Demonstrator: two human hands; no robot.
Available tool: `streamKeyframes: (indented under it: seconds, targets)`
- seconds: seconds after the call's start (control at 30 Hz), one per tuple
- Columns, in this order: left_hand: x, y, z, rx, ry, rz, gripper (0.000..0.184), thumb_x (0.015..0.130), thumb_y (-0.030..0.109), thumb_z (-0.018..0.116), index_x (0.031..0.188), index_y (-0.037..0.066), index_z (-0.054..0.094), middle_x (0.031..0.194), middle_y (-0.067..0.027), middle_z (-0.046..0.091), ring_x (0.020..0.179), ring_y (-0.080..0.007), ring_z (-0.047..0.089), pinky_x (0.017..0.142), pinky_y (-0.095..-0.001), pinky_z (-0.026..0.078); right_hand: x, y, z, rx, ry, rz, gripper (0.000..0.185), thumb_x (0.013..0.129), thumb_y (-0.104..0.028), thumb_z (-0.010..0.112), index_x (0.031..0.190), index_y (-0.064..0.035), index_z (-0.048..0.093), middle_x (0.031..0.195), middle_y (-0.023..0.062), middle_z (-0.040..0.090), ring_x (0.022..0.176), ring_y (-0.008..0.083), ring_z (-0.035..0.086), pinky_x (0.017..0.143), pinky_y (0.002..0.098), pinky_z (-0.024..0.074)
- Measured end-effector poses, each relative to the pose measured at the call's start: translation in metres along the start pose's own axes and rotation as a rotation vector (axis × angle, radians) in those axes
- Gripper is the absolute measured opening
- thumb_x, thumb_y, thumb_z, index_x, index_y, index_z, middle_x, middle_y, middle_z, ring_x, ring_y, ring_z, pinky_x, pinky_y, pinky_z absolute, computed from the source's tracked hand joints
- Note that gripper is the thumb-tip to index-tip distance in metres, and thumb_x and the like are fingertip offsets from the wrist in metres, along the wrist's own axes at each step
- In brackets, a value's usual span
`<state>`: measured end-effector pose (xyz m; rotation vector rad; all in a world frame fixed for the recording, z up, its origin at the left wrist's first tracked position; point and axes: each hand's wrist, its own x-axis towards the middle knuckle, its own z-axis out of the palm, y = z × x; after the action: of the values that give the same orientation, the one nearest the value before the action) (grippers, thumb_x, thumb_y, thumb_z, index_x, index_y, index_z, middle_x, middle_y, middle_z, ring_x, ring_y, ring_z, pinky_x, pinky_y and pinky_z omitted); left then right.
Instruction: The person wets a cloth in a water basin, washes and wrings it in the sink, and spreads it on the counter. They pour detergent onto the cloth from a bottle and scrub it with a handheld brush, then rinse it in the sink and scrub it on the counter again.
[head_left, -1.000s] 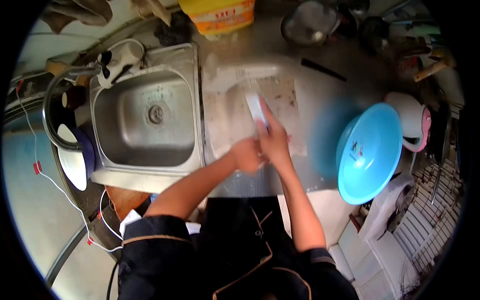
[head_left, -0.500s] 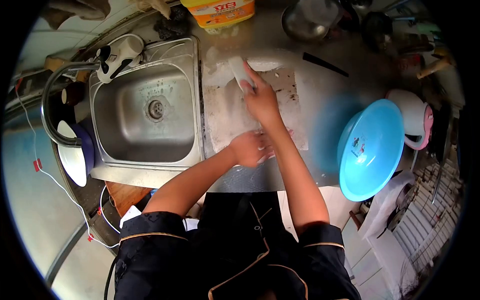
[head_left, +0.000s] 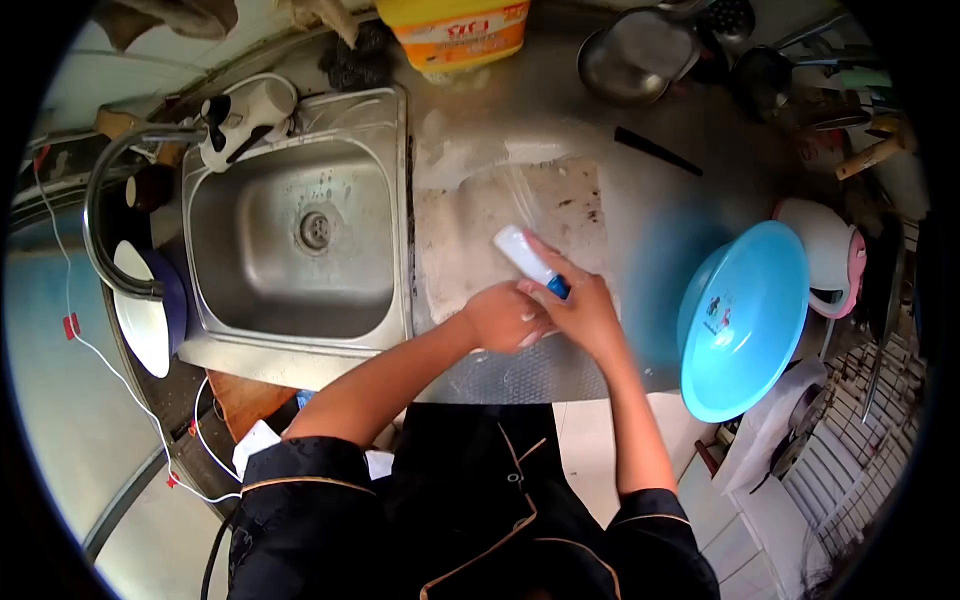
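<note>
My right hand (head_left: 580, 300) is wrapped around a white tool with a blue part (head_left: 522, 255), perhaps a brush; its exact kind is unclear. The white end points up and left over a pale, stained rectangular slab (head_left: 450, 230) lying on the metal worktop. Faint wet streaks run across the slab above the tool. Close against the right hand, my left hand (head_left: 500, 318) rests at the slab's front edge. Its fingers are curled and partly covered, so what they hold, if anything, is hidden.
A steel sink (head_left: 300, 250) with a curved faucet (head_left: 88, 210) lies left. On the right stands a tilted blue basin (head_left: 750, 320) beside a white-and-pink kettle (head_left: 815, 235). A yellow container (head_left: 460, 35), a black strip (head_left: 658, 150) and a metal pan (head_left: 610, 75) sit farther back.
My right hand has drawn the white tool back toward me, from the slab's far side to beside my left hand. The left hand has shifted slightly toward me. The view has tilted a little.
</note>
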<state>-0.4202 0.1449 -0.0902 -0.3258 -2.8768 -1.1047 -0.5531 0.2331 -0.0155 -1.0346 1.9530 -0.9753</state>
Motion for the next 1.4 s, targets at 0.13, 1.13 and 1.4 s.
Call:
streamKeyframes:
  seconds: [0.13, 1.13, 1.4]
  targets:
    - [-0.004, 0.010, 0.008, -0.040, 0.055, -0.038, 0.034, 0.090, 0.025, 0.055, 0.118, 0.009, 0.065, 0.113, -0.0105, 0.067, 0.109, -0.0282, 0.061, 0.102, -0.0426, 0.043, 0.028, -0.015, -0.014, -0.550, -0.284, -0.120, 0.057, 0.092, -0.037, 0.062, 0.145, -0.0392, 0.042, 0.091, 0.0138, 0.070, 0.063, 0.0358, 0.065, 0.061, 0.0414, 0.0531]
    - [0.002, 0.007, 0.005, -0.099, 0.191, 0.058, 0.063, 0.089, 0.018, 0.051, 0.147, 0.000, 0.034, 0.154, -0.0146, 0.034, 0.143, -0.0265, 0.031, 0.120, -0.0423, 0.022, 0.137, -0.004, -0.013, -1.143, -0.367, -0.123, 0.061, 0.095, -0.052, 0.047, 0.127, -0.0007, 0.047, 0.089, 0.0256, 0.068, 0.078, 0.0402, 0.069, 0.073, 0.0498, 0.0549]
    - [0.004, 0.002, 0.002, -0.115, 0.176, 0.033, 0.062, 0.090, 0.017, 0.050, 0.147, 0.000, 0.033, 0.154, -0.0145, 0.034, 0.143, -0.0280, 0.031, 0.120, -0.0417, 0.022, 0.143, -0.009, -0.015, -1.118, -0.290, -0.137, 0.051, 0.095, -0.048, 0.051, 0.115, -0.0009, 0.054, 0.082, 0.0256, 0.067, 0.077, 0.0403, 0.068, 0.065, 0.0505, 0.0538]
